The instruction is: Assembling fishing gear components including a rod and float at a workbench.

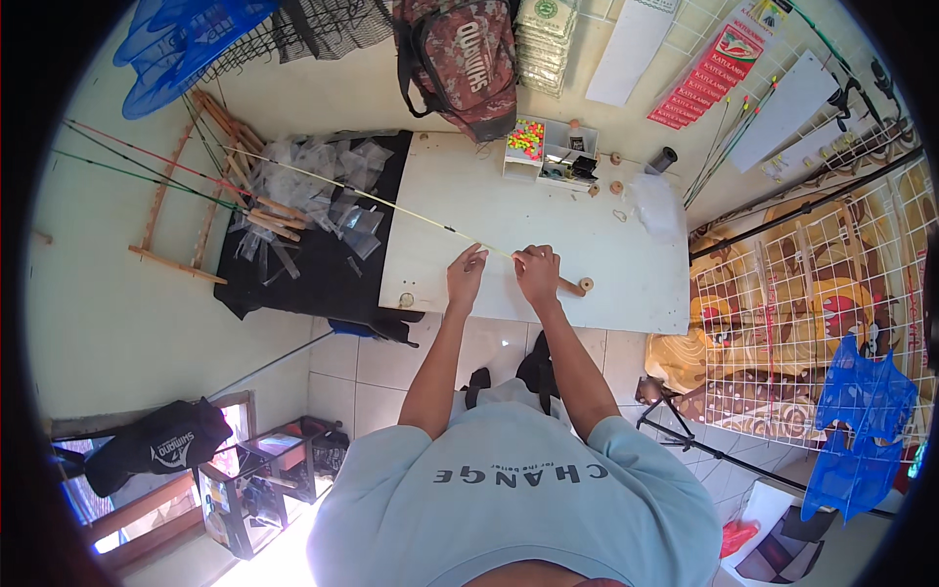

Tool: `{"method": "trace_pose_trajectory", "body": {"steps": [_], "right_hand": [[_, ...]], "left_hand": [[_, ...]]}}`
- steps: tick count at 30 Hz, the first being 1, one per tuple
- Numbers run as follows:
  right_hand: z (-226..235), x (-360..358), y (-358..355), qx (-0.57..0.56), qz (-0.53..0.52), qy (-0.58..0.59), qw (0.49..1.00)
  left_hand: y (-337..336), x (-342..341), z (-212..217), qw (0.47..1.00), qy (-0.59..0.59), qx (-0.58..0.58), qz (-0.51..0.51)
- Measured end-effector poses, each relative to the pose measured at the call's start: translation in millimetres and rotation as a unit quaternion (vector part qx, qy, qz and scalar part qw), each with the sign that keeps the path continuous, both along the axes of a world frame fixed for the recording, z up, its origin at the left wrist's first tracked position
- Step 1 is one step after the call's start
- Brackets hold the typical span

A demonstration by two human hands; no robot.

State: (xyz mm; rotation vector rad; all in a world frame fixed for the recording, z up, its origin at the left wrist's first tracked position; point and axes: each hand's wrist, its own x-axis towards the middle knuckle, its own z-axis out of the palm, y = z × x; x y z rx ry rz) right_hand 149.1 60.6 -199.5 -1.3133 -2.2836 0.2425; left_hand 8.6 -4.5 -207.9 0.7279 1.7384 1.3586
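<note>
A thin yellow rod with black bands (396, 205) slants from the upper left across the white table to my hands. It looks like a slim fishing rod. My left hand (466, 276) pinches it with the fingertips just past a black band. Close by on the right, my right hand (537, 274) closes its thumb and fingers on the rod. Beyond that hand, in line with the rod, a brown wooden handle (572, 287) with a round end sticks out. Whether handle and rod join is hidden under the right hand.
The white table (440, 284) carries a white organizer box (553, 161) with bright beads, wooden knobs (616, 188) and a clear plastic bag (657, 205). Left, plastic sleeves (333, 171) lie on black cloth (284, 284) beside a wooden rack (161, 201) with thin rods. A wire grid (802, 313) stands right.
</note>
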Motion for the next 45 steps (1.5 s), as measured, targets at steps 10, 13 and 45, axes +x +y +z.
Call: {"method": "trace_pose_trajectory", "body": {"steps": [10,13,45], "right_hand": [[-1.3,5.9,32.5,-0.016,0.009,-0.041,0.999],[-6.1,11.5,42.1,-0.015,0.015,-0.061,0.998],[-32.5,166.8,51.6,-0.106,-0.069,-0.007,0.992]], "left_hand": [[25.5,10.0,-7.4,1.000,0.005,0.016,-0.011],[31.1,15.1,-12.9,1.000,0.012,0.004,-0.008],[70.3,121.0,-33.1,0.832,0.470,0.041,-0.292]]}}
